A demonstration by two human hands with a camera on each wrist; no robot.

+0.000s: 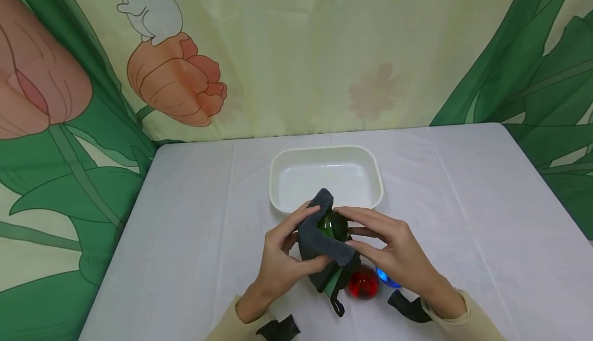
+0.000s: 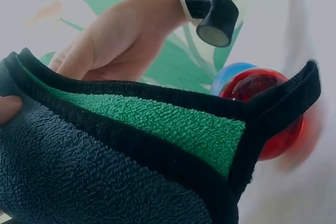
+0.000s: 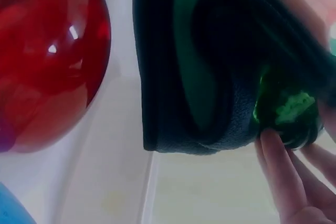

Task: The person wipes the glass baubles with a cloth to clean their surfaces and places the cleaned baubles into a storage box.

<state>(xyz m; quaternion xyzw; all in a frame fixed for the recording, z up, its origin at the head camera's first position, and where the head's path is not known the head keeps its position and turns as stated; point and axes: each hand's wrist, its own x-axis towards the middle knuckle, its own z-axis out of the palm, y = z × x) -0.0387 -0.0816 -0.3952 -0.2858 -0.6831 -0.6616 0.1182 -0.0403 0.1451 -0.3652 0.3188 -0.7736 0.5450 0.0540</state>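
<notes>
A dark grey cloth (image 1: 315,240) with black edging, a green inner side and a hanging loop is folded around a green glass ball (image 1: 334,225). My left hand (image 1: 289,258) grips the cloth from the left, thumb in front and fingers at the back. From the right, my right hand (image 1: 386,238) holds the ball with curled fingertips, its thumb close to the cloth's edge. In the right wrist view the green ball (image 3: 287,109) shows between the fingers and the cloth (image 3: 184,77). Ball and cloth are above the white table, in front of the tray.
A red glass ball (image 1: 363,282) lies on the white tablecloth (image 1: 185,258) just below the cloth. Beside it is a blue ball (image 1: 388,277), partly hidden by my right hand. A white rectangular tray (image 1: 326,179) stands behind my hands. A printed curtain (image 1: 296,63) hangs behind the table.
</notes>
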